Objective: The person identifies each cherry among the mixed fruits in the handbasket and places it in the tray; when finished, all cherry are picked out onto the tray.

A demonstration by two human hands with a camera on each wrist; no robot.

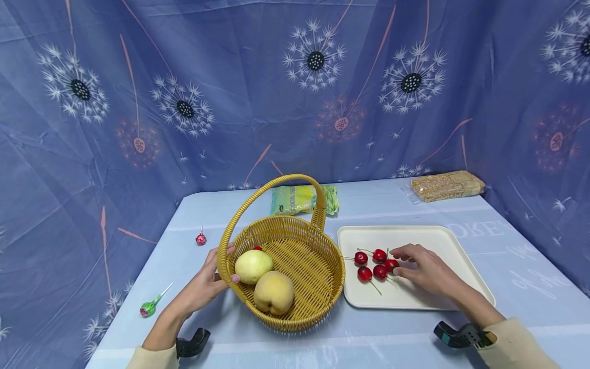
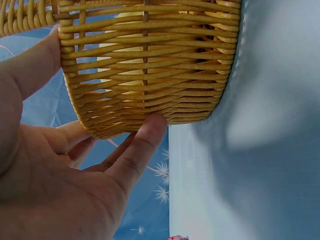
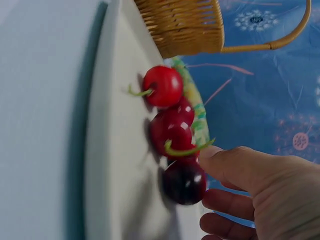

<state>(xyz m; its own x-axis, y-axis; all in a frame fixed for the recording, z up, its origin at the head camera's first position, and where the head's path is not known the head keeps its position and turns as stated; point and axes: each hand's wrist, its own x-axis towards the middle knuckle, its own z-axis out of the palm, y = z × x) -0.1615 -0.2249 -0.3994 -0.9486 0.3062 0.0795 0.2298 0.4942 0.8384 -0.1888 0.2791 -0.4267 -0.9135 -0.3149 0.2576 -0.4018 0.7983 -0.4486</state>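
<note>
A woven yellow basket [image 1: 295, 241] with a hoop handle stands mid-table, and in it lie a pale yellow-green fruit [image 1: 253, 266], a peach [image 1: 274, 292] and a small red fruit [image 1: 257, 248]. My left hand [image 1: 207, 282] grips its near-left rim, with the thumb over the edge and the fingers [image 2: 150, 127] against the woven wall [image 2: 150, 60]. To the right a white tray [image 1: 415, 302] holds several red cherries [image 1: 364, 273]. My right hand [image 1: 426, 269] rests on the tray, its thumb [image 3: 235, 165] and fingers pinching the rightmost dark cherry [image 3: 184, 181].
A green packet [image 1: 299, 199] lies behind the basket and a clear bag of brown bars [image 1: 446, 185] sits at the back right. A red wrapped sweet [image 1: 201, 238] and a green lollipop [image 1: 149, 307] lie left of the basket. Blue patterned cloth walls in the table.
</note>
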